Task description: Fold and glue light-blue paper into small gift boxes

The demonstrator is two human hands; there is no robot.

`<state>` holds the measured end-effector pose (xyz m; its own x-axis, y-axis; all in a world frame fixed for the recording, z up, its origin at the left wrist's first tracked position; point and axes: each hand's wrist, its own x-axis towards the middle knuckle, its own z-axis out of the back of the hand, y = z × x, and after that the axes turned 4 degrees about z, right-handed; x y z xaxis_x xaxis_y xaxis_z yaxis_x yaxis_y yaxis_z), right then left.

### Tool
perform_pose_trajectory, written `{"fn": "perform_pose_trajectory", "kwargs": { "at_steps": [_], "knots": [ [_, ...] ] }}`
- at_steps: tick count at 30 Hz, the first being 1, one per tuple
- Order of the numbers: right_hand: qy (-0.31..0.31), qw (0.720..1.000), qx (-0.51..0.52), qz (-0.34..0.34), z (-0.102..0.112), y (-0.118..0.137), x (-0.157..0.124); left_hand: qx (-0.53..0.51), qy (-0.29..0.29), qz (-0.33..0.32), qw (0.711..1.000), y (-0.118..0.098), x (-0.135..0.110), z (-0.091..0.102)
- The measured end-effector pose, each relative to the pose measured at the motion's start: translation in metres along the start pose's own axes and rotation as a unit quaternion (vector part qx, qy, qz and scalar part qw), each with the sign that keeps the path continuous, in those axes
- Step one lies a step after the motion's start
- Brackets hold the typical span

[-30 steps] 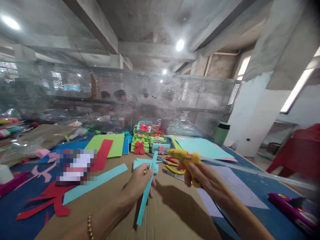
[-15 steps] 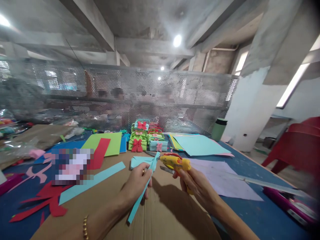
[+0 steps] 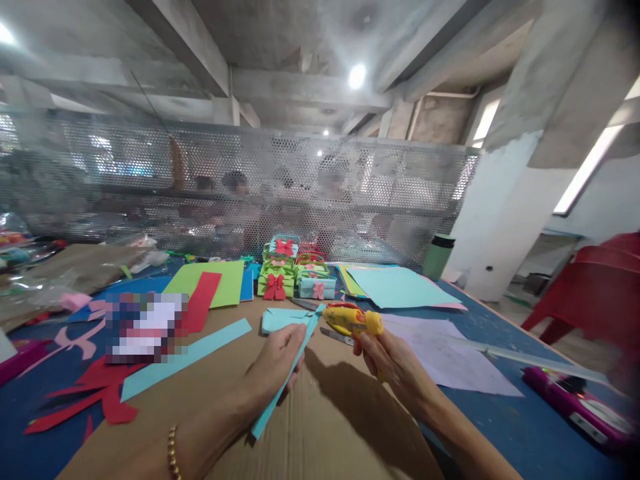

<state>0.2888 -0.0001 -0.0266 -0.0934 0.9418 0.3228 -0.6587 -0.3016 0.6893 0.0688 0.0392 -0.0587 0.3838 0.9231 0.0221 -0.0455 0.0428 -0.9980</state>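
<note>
My left hand (image 3: 277, 357) pinches a narrow light-blue paper strip (image 3: 273, 407) that slants from upper right to lower left. In my right hand (image 3: 383, 353) is a yellow glue gun (image 3: 356, 320) with its nozzle pointing left, at the strip's upper end. Whether the nozzle touches the paper cannot be made out. A folded light-blue paper piece (image 3: 280, 320) lies just behind my left hand. Metal blades (image 3: 337, 336) show on the cardboard beneath the glue gun, partly hidden. A wider light-blue strip (image 3: 187, 360) rests to the left.
Small paper baskets with bows (image 3: 275, 287) are stacked beyond the cardboard (image 3: 320, 427). Coloured sheets (image 3: 400, 287) and a lilac sheet (image 3: 435, 353) lie right, near a green bottle (image 3: 439, 259) and a purple device (image 3: 575, 407). Red scraps (image 3: 117, 400) lie left. A perforated screen (image 3: 300, 213) stands behind.
The strip's upper end has shifted slightly right, towards the glue gun nozzle. Both hands keep their grips, and the view has tilted a little.
</note>
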Motion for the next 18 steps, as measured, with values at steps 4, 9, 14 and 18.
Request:
{"fn": "perform_pose_trajectory", "kwargs": {
  "at_steps": [4, 9, 14, 18],
  "knots": [
    [0.001, 1.000, 0.001, 0.011, -0.0004, -0.0010, -0.0010, -0.021, 0.000, 0.029, 0.999, -0.0085, -0.0051, 0.0006],
    [-0.007, 1.000, 0.008, 0.002, 0.0002, -0.0009, -0.0007, -0.017, 0.001, 0.025, 1.000, -0.0114, -0.0046, -0.0006],
    [-0.017, 1.000, 0.006, -0.008, 0.0010, -0.0049, 0.0000, -0.039, -0.001, 0.035, 0.999, -0.0065, -0.0008, -0.0012],
    [-0.027, 1.000, -0.004, -0.006, 0.0024, -0.0040, -0.0016, -0.048, 0.001, 0.045, 0.998, -0.0060, 0.0004, -0.0008]
  ]
}}
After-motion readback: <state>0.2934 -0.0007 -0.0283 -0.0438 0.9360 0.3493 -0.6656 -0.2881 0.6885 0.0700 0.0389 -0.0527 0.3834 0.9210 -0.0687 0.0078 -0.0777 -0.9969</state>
